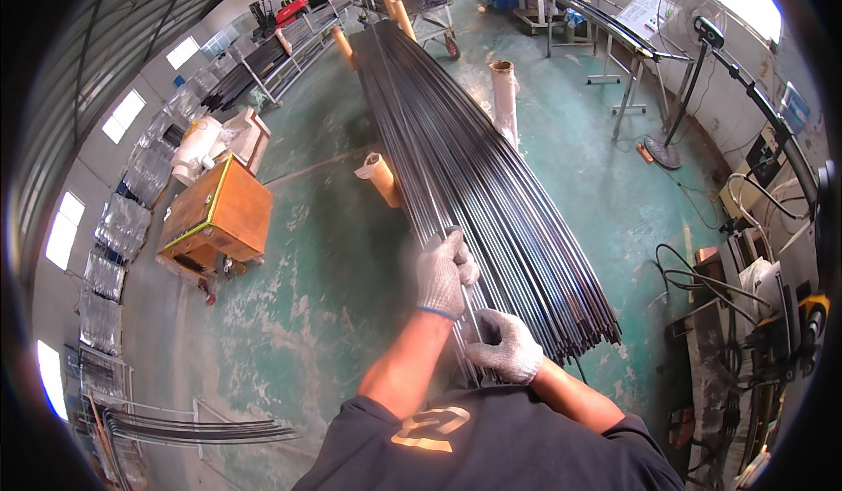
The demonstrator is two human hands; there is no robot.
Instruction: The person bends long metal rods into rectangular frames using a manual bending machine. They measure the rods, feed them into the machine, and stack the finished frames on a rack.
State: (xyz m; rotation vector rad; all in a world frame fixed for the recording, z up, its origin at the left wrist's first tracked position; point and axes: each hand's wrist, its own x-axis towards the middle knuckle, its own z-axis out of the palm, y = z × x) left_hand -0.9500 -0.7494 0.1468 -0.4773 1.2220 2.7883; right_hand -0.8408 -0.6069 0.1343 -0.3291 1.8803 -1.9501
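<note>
A long layer of thin dark rods [517, 228] stretches from near my body to the far end of the workspace, its near ends uneven at the right. My left hand [444, 273], in a whitish knitted glove, is closed around one slim grey rod [468, 305] along the layer's left side. Closer to my body, my right hand [507, 347], gloved the same way, has its thumb and fingers curled around that rod's near part. Both hands are over the rods, and the fingers partly hide the held rod.
Cardboard tubes [381, 181] stand along the layer's left side, and a wrapped tube [504, 96] rises on its right. A wooden cabinet on casters [219, 212] is at left. A floor fan [663, 151] and cables [702, 282] lie right. More rods [202, 430] rest lower left.
</note>
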